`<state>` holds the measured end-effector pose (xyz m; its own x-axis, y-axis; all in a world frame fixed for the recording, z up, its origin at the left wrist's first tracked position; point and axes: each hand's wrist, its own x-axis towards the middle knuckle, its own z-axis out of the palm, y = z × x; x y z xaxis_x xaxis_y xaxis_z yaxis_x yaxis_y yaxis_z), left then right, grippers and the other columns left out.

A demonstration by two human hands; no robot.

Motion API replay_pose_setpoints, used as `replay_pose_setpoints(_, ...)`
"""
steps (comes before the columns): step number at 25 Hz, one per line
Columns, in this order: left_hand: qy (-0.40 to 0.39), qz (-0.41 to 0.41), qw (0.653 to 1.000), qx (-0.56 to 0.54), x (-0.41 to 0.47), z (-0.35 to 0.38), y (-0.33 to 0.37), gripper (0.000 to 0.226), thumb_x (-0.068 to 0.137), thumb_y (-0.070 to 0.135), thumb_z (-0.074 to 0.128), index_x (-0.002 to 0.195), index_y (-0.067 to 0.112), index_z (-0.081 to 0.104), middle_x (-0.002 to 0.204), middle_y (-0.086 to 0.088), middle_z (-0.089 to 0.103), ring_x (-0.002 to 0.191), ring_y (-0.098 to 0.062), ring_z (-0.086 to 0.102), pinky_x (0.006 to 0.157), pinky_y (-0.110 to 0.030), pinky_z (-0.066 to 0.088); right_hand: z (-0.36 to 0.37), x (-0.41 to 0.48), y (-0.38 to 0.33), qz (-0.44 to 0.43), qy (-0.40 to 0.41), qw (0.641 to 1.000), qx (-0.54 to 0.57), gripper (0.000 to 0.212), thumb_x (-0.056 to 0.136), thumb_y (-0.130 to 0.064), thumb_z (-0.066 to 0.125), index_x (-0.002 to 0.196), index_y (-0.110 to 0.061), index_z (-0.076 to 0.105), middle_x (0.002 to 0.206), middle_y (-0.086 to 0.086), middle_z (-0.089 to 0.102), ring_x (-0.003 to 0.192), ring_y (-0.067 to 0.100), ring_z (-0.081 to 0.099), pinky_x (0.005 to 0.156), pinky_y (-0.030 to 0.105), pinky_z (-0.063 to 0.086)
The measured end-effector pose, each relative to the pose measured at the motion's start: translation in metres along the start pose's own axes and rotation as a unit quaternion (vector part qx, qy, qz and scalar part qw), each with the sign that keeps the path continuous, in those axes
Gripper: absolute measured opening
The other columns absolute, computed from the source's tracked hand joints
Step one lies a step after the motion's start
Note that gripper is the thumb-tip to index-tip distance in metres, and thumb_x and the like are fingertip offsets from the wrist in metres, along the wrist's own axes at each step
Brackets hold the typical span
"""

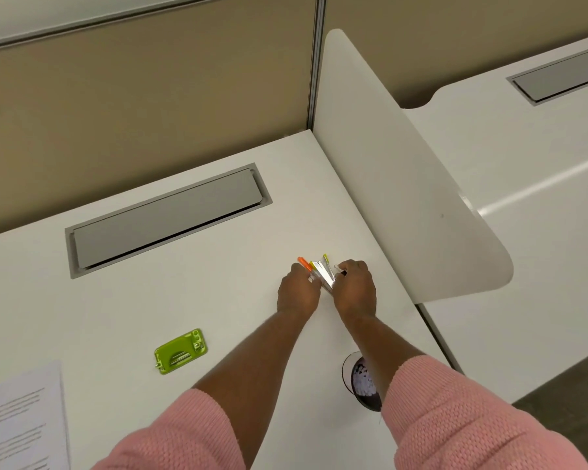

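Observation:
On the white desk (245,266), both my hands close round a small bundle of pens and highlighters (321,271) with orange, yellow and silver ends sticking out past my fingers. My left hand (297,293) grips the bundle from the left side. On the right, my right hand (355,290) grips it too, and a small wire clip shows at its fingertips. The lower part of the bundle is hidden between the hands. Pink knitted sleeves cover both forearms.
A green hole punch (180,351) lies at front left, beside printed paper (17,422) at the left edge. A grey cable hatch (167,218) sits at the back. A round container of white bits (362,379) lies under my right forearm. A white divider panel (404,184) stands on the right.

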<state>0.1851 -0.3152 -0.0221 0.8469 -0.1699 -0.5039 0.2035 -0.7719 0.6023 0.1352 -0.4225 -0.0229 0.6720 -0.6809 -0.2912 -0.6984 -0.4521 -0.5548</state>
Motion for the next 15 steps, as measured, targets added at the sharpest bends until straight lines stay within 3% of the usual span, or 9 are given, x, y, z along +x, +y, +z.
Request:
replay_pose_setpoints(3,0.009,0.036,0.999,0.034,-0.003,-0.001,-0.005,0.029,0.091,0.033,0.065,0.112,0.015,0.055,0.11,-0.004,0.065,0.102,-0.025,0.063,0.082,-0.035,0.049,0.002,-0.005,0.003,-0.014,0.004,1.0,0.0,0.028,0.094,-0.01,0.056,0.121,-0.012,0.063,0.126,0.004,0.061,0.118,0.023,0.056,0.09,0.036,0.05)
replay_pose_setpoints(7,0.063,0.138,0.98,0.126,-0.016,-0.007,-0.017,0.053,0.091,0.046,0.06,0.133,0.016,0.051,0.131,-0.004,0.056,0.12,-0.024,0.053,0.097,-0.038,0.044,0.004,-0.022,0.004,-0.083,-0.007,0.996,-0.045,0.051,0.097,-0.019,0.056,0.146,-0.008,0.045,0.158,0.008,0.037,0.147,0.023,0.031,0.119,0.041,0.032)
replay_pose_setpoints(11,0.054,0.15,0.974,0.161,-0.031,-0.022,-0.033,0.077,0.095,0.062,0.046,0.155,0.018,0.028,0.165,-0.006,0.024,0.153,-0.025,0.019,0.123,-0.045,0.02,0.003,-0.045,0.004,-0.147,-0.013,0.982,-0.119,0.065,0.099,-0.031,0.052,0.155,-0.007,0.028,0.166,0.011,0.019,0.153,0.027,0.017,0.124,0.046,0.018)
replay_pose_setpoints(15,0.077,0.179,0.953,0.231,-0.049,-0.041,-0.052,0.084,0.096,0.07,0.031,0.159,0.017,0.016,0.168,-0.006,0.008,0.156,-0.023,-0.001,0.125,-0.049,0.002,0.003,-0.072,0.0,-0.175,-0.008,0.972,-0.156,0.073,0.1,-0.041,0.048,0.158,-0.011,0.018,0.168,0.008,0.008,0.154,0.026,0.01,0.124,0.048,0.013)
